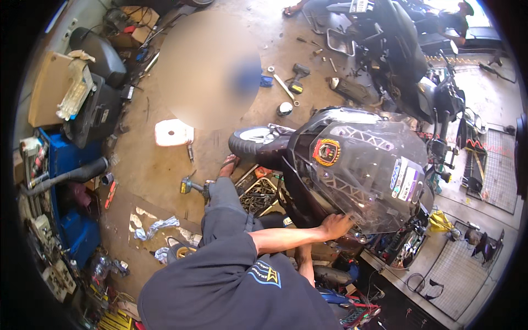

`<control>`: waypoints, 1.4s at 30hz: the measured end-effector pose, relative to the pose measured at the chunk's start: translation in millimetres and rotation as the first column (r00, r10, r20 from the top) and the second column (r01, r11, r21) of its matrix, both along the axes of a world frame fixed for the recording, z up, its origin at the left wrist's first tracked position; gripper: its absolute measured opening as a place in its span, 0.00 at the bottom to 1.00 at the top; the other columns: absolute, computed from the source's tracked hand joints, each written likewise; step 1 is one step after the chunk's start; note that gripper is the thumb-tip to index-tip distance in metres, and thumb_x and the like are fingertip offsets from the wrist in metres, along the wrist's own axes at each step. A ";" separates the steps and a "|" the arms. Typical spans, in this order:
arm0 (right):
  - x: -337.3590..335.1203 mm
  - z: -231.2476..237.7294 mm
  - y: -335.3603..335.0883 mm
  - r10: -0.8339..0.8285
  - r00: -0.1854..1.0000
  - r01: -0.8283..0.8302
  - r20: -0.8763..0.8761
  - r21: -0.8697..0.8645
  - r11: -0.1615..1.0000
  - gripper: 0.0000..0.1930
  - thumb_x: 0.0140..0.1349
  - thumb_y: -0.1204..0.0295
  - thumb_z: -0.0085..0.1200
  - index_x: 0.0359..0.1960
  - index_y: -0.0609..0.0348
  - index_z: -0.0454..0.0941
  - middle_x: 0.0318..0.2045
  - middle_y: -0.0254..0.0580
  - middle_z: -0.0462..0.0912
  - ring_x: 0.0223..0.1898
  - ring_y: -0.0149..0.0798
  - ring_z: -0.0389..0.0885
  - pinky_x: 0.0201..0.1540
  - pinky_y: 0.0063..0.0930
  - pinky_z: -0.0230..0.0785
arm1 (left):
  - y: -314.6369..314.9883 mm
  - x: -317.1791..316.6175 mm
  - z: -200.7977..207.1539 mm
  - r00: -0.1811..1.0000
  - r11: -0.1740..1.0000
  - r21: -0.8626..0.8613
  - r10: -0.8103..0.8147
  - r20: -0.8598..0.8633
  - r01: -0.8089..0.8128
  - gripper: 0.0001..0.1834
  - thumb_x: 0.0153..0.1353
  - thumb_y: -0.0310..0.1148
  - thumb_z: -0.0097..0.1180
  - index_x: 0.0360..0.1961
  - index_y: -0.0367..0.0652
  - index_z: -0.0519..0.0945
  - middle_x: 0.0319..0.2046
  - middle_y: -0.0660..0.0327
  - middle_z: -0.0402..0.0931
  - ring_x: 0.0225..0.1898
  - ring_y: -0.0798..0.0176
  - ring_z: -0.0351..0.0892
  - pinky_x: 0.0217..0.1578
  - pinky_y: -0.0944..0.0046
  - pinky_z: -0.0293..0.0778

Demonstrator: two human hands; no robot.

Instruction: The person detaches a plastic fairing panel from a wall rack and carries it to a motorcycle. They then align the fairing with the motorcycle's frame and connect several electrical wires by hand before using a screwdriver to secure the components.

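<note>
A dark motorcycle with a large clear windscreen (pixel 352 159) stands in front of me to the right, its wheel (pixel 242 147) pointing left. My left hand (pixel 336 226) is at the near lower edge of the windscreen, against the bodywork. Its fingers are bent in, and what they grip is too small to tell. Below that forearm, my right forearm (pixel 304 265) reaches up beside the motorcycle; the left arm and bodywork hide the right hand. A round red and gold sticker (pixel 326 152) and a paler label (pixel 404 181) are on the windscreen.
A tray of small metal parts (pixel 257 196) lies by my leg, near a cordless drill (pixel 193 186). Another drill (pixel 298 78) and a long wrench (pixel 284 87) lie farther off. A blurred person (pixel 212 69) is ahead. Blue cabinets (pixel 77 231) line the left; another motorcycle (pixel 396 47) stands behind.
</note>
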State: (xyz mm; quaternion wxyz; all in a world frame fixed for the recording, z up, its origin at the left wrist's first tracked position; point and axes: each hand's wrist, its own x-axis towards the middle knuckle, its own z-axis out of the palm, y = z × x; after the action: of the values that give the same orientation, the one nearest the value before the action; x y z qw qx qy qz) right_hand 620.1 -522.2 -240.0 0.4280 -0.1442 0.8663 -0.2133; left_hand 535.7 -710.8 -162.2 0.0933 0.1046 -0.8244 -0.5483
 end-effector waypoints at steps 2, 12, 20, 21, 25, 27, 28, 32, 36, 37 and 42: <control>-1.3 11.3 -19.0 -0.145 0.989 0.145 0.008 0.033 0.989 0.22 0.66 0.57 0.56 0.50 0.65 0.81 0.41 0.46 0.86 0.40 0.39 0.84 0.43 0.35 0.76 | -3.8 2.4 0.7 1.000 1.000 0.004 -0.009 0.030 0.009 0.32 0.56 0.39 0.65 0.63 0.50 0.72 0.62 0.44 0.68 0.41 0.46 0.86 0.37 0.49 0.83; 1.4 37.6 -79.0 -0.594 0.805 0.594 -0.001 0.014 0.805 0.22 0.66 0.58 0.57 0.49 0.67 0.81 0.40 0.43 0.86 0.39 0.36 0.83 0.41 0.34 0.75 | -16.9 7.7 3.6 0.999 0.999 -0.044 -0.011 0.037 0.013 0.21 0.66 0.35 0.50 0.60 0.58 0.76 0.54 0.47 0.75 0.35 0.44 0.86 0.36 0.46 0.83; 14.4 12.6 -68.8 -0.614 0.789 0.614 -0.030 0.000 0.789 0.27 0.63 0.58 0.60 0.55 0.70 0.79 0.46 0.43 0.84 0.43 0.31 0.81 0.41 0.31 0.74 | -27.2 11.7 3.3 0.992 0.992 0.121 0.006 0.129 -0.022 0.16 0.69 0.44 0.52 0.53 0.55 0.82 0.62 0.50 0.73 0.43 0.40 0.84 0.44 0.44 0.80; 16.8 11.1 -68.5 -0.553 0.827 0.556 -0.098 0.003 0.831 0.27 0.63 0.58 0.60 0.55 0.69 0.79 0.47 0.45 0.84 0.44 0.31 0.81 0.43 0.32 0.74 | -28.5 11.5 2.9 0.994 0.995 0.098 0.017 0.109 -0.028 0.15 0.69 0.45 0.52 0.52 0.54 0.82 0.61 0.50 0.73 0.44 0.41 0.84 0.45 0.43 0.80; 24.5 17.7 -73.7 -0.603 0.716 0.584 -0.351 -0.172 0.793 0.28 0.59 0.58 0.67 0.53 0.69 0.78 0.47 0.57 0.86 0.51 0.51 0.83 0.53 0.41 0.72 | -30.9 11.6 -2.6 0.999 0.998 0.051 0.028 0.035 -0.029 0.17 0.70 0.46 0.50 0.51 0.52 0.82 0.58 0.49 0.75 0.49 0.41 0.81 0.48 0.46 0.79; 20.4 24.8 -78.9 -0.630 0.684 0.589 -0.368 -0.232 0.774 0.31 0.58 0.58 0.68 0.58 0.68 0.77 0.52 0.58 0.83 0.57 0.51 0.81 0.57 0.40 0.70 | -34.8 11.8 -6.3 0.999 1.000 0.017 0.000 -0.036 0.001 0.18 0.70 0.45 0.50 0.53 0.49 0.82 0.55 0.47 0.77 0.50 0.40 0.80 0.48 0.47 0.78; 15.9 25.5 -84.3 -0.687 0.629 0.679 -0.363 -0.174 0.713 0.35 0.56 0.58 0.70 0.61 0.67 0.73 0.54 0.57 0.83 0.58 0.50 0.80 0.58 0.40 0.70 | -37.9 12.8 -7.0 0.996 0.999 0.003 0.034 -0.086 -0.033 0.18 0.70 0.44 0.51 0.53 0.47 0.81 0.53 0.46 0.77 0.49 0.39 0.79 0.49 0.47 0.78; 5.8 31.3 -88.8 -0.675 0.643 0.676 -0.363 -0.145 0.722 0.40 0.54 0.59 0.72 0.65 0.64 0.68 0.57 0.54 0.81 0.59 0.51 0.79 0.61 0.40 0.69 | -54.9 20.6 6.4 0.995 0.996 0.070 0.056 -0.082 -0.050 0.16 0.70 0.40 0.52 0.49 0.39 0.81 0.49 0.43 0.79 0.51 0.38 0.78 0.51 0.46 0.75; 3.7 19.1 -84.3 -0.732 0.580 0.702 -0.358 -0.237 0.672 0.38 0.53 0.61 0.72 0.63 0.63 0.70 0.59 0.55 0.80 0.60 0.51 0.79 0.61 0.41 0.69 | -76.0 36.1 50.0 0.998 0.999 -0.007 0.033 -0.062 -0.033 0.10 0.66 0.31 0.55 0.44 0.37 0.81 0.41 0.43 0.79 0.45 0.39 0.78 0.48 0.48 0.74; 1.2 13.4 -82.7 -0.726 0.588 0.681 -0.357 -0.265 0.683 0.38 0.53 0.62 0.72 0.63 0.63 0.70 0.59 0.55 0.80 0.60 0.51 0.79 0.61 0.41 0.69 | -78.3 43.5 66.2 0.985 0.995 0.057 -0.078 -0.152 0.088 0.09 0.65 0.29 0.55 0.44 0.37 0.81 0.40 0.45 0.79 0.45 0.41 0.79 0.47 0.50 0.75; 6.1 -6.6 -80.1 -0.804 0.523 0.586 -0.283 -0.566 0.580 0.33 0.48 0.66 0.74 0.55 0.66 0.74 0.51 0.58 0.82 0.53 0.56 0.82 0.57 0.43 0.73 | -102.9 112.6 184.9 0.628 0.640 0.164 -0.615 -0.477 0.751 0.10 0.60 0.21 0.55 0.44 0.37 0.80 0.38 0.51 0.79 0.42 0.46 0.81 0.42 0.53 0.77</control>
State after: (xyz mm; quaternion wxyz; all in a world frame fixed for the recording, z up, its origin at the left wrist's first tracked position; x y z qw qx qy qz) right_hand 626.1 -602.3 -246.6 0.0157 0.0884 0.8638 -0.4957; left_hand 648.3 -813.7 22.7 0.0111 -0.3146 -0.6551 -0.6868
